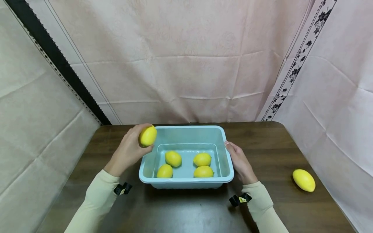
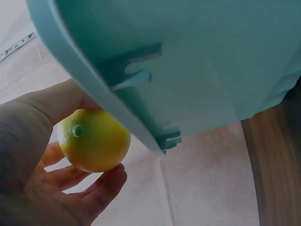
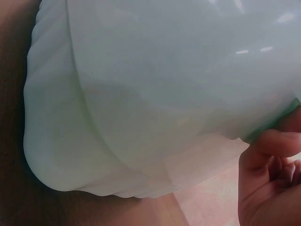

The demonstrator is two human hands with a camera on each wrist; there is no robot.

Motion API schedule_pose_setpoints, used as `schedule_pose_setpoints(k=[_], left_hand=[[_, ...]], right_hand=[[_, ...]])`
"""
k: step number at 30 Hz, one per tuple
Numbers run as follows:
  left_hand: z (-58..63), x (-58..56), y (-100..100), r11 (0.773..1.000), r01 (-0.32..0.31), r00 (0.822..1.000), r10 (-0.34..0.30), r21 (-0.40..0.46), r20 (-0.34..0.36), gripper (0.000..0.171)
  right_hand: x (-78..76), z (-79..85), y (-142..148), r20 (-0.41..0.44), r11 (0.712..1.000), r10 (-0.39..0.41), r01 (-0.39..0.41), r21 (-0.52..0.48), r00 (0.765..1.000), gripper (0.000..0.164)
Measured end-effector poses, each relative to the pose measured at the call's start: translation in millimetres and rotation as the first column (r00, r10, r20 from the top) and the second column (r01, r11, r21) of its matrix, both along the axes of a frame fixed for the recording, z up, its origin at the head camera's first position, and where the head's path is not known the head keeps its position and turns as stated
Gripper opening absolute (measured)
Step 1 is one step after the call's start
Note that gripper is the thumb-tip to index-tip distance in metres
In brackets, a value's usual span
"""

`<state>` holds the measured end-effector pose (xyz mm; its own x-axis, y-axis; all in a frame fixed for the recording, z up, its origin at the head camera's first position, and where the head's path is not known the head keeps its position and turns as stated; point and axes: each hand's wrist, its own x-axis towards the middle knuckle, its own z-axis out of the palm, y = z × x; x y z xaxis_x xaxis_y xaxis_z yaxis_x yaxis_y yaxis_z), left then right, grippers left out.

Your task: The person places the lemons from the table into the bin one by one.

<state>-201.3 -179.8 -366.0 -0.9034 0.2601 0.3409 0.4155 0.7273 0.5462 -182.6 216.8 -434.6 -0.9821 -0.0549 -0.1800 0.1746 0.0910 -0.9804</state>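
A light blue plastic basin (image 1: 186, 185) stands on the table with several yellow lemons (image 1: 173, 158) inside, in a left and a right group. Above its left rim my left hand (image 1: 131, 145) holds another lemon (image 1: 148, 136) between thumb and fingers. The left wrist view shows this held lemon (image 2: 96, 141) close to the basin's rim (image 2: 80, 61), with fingers curved around it. At the basin's right side my right hand (image 1: 239, 161) grips the rim, thumb on top. In the right wrist view the right hand (image 3: 273, 174) pinches the edge; some fingertips are hidden.
One more lemon (image 1: 304, 180) lies on the dark wooden table (image 1: 186, 213) at the right, near the table's edge. Pale cloth (image 1: 180, 77) hangs behind the table and along both sides. A black strap device sits on each wrist.
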Motion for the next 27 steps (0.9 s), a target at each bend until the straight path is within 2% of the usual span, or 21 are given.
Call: schedule_pose_setpoints(k=[7, 18, 27], left_hand=[[-1.4, -6.3, 6.2, 0.999, 0.043, 0.998, -0.044, 0.021, 0.048, 0.074], [-0.5, -12.0, 20.1, 0.998, 0.054, 0.991, -0.051, -0.021, 0.123, 0.078], [1.1, -13.8, 25.0, 0.997, 0.071, 0.988, -0.066, -0.033, 0.137, 0.079]], right_hand=[[-0.8, -0.6, 0.4, 0.009, 1.0, 0.008, -0.008, -0.007, 1.0, 0.062], [-1.7, -0.5, 1.1, -0.008, 1.0, 0.004, -0.004, -0.006, 1.0, 0.061], [-1.1, -0.3, -0.9, -0.013, 1.0, -0.01, 0.01, -0.007, 1.0, 0.058]])
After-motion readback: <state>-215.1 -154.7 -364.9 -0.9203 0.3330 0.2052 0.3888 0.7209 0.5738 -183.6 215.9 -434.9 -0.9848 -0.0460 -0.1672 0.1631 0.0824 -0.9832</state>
